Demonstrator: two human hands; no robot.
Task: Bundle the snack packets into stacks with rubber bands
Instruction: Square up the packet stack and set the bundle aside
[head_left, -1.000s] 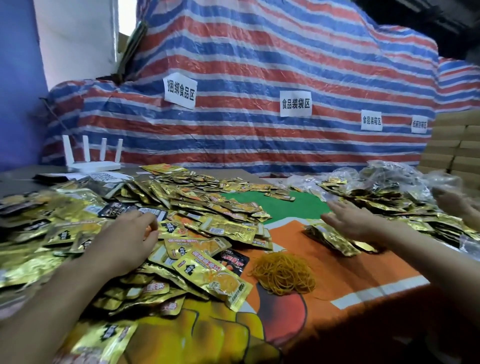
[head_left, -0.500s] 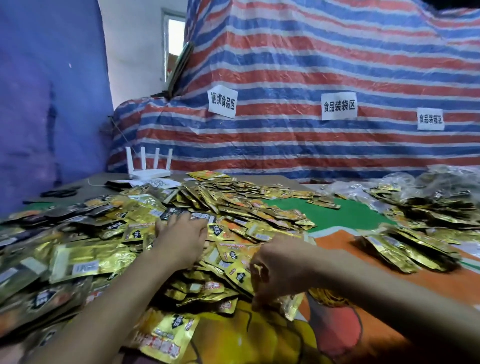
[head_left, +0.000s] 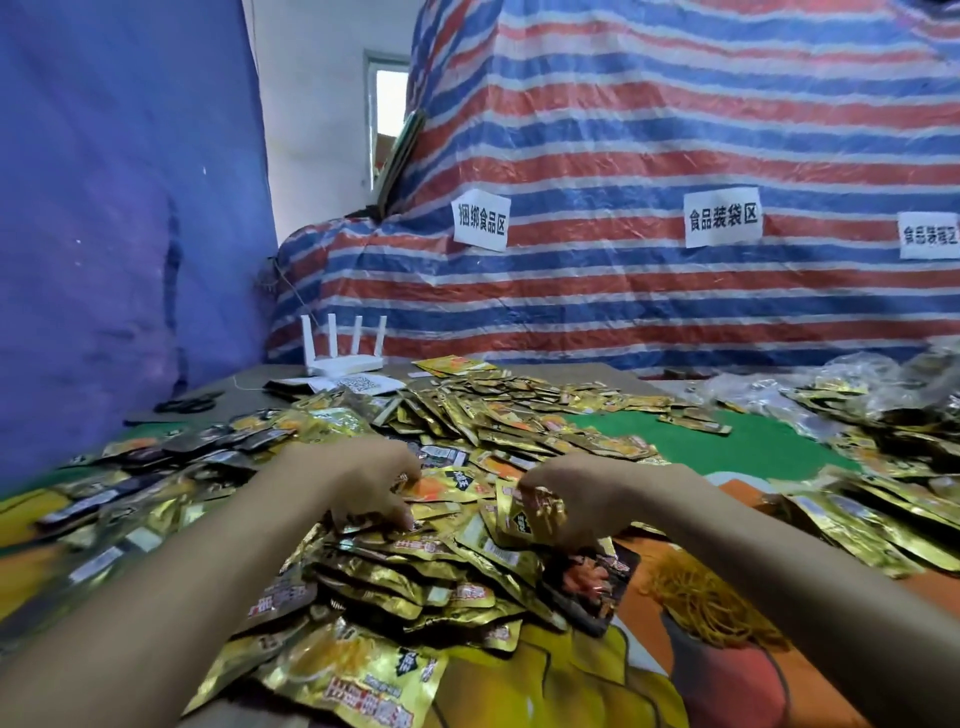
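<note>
Hundreds of gold foil snack packets (head_left: 457, 415) are spread in a loose heap across the table (head_left: 748, 447), which is covered by a printed cloth in green, orange and yellow. Both bare hands are sunk into the near middle of that heap. The left hand (head_left: 363, 483) is laid palm-down on the packets, its fingers curled downward and pinched onto the edge of a packet with an orange picture (head_left: 434, 488). The right hand (head_left: 576, 499), just right of the left one, is closed around a single gold packet (head_left: 530, 514) that is held upright and tilted, the fingers clamped on its upper half. A darker packet with a red picture (head_left: 592, 577) lies just below the right hand at the edge of the heap. A tangle of yellow rubber bands (head_left: 711, 608) is seen on the cloth to the right of the heap, under the right forearm and partly hidden by it. A second pile of gold packets (head_left: 872, 509) lies well to the right of the heap, with crumpled clear plastic bags (head_left: 831, 384) behind it. Beyond the heap, at the far left of the table, a white router with four antennas (head_left: 343, 353) is stood. The back is closed off by a striped red, white and blue tarp (head_left: 675, 130) bearing white paper labels (head_left: 722, 217).
</note>
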